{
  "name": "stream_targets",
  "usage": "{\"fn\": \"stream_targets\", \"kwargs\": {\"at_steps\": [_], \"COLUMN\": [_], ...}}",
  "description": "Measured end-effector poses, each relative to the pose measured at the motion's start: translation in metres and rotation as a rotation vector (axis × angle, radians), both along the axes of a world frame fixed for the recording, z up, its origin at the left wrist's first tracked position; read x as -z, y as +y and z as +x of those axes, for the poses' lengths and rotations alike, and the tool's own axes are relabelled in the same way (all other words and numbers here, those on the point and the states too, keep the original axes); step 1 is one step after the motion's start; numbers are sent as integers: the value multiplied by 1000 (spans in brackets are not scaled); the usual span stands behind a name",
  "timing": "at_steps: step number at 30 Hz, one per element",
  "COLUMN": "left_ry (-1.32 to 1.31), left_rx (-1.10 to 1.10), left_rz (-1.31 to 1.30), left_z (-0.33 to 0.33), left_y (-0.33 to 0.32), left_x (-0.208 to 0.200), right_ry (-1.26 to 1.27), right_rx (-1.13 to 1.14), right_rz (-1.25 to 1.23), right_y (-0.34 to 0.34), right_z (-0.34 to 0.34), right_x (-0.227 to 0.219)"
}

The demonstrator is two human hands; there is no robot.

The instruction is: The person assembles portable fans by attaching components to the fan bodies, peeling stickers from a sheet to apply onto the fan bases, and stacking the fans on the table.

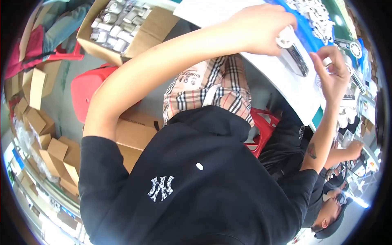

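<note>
At the upper right my left hand (265, 30) is closed on a long narrow piece (299, 61) with a white round end and a dark patterned face. This piece is tilted above the white tabletop (281, 81). To the right of it, my right hand (332, 71) has its fingers curled toward the thumb. A small white rounded part (327, 62) shows within those fingers; its exact kind is too small to tell. The two hands are apart, and the dark end of the narrow piece points toward my right hand.
Many white plastic parts (314, 18) lie on blue material (296, 18) beyond my hands. A round-headed device (355, 50) is at far right. Left are an open carton (118, 30) of bagged white parts, a red stool (87, 92) and cardboard boxes (61, 155). Another person (326, 212) sits at right.
</note>
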State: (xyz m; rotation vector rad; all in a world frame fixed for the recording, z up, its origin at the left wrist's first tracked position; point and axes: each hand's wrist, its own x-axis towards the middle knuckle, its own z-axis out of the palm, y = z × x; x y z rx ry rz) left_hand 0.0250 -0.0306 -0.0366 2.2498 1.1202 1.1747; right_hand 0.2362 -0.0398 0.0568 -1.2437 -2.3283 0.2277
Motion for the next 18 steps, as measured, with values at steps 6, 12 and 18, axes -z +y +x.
{"fn": "stream_targets", "kwargs": {"at_steps": [6,12,18], "left_ry": [-79,15,71], "left_rx": [183,127,168], "left_rz": [-331,-227,-81], "left_z": [-19,-15,-7], "left_y": [-12,-11,-1], "left_x": [-55,-62,-42], "right_ry": [527,614,339], "right_rx": [52,49,112], "right_rz": [-362,-328,17], "right_y": [-20,-21,-20], "right_z": [23,19,-7], "right_x": [28,36,39]}}
